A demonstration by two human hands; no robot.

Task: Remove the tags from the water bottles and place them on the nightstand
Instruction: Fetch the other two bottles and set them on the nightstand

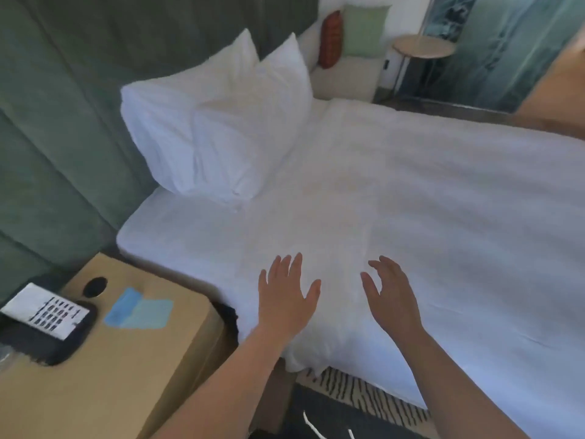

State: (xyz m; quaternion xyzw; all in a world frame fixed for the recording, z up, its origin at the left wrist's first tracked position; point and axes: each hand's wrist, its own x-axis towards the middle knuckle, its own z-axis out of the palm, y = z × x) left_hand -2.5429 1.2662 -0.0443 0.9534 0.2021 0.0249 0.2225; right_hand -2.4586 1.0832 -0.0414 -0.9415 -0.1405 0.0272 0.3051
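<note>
Two flat blue tags (139, 310) lie overlapping on the wooden nightstand (104, 384) at the lower left. No water bottle shows clearly; something clear at the far left edge is too cut off to tell. My left hand (286, 296) is held over the bed's near edge with straight, spread fingers and holds nothing. My right hand (391, 296) hovers beside it, fingers relaxed and slightly bent, also empty. Both hands are to the right of the nightstand, apart from the tags.
A black and white telephone (47, 324) sits on the nightstand's left part, a small dark round object (95, 286) behind the tags. The white bed (411, 201) carries two pillows (218, 131) against a green headboard (47, 122). A round side table (422, 47) stands far back. Striped rug (364, 394) below.
</note>
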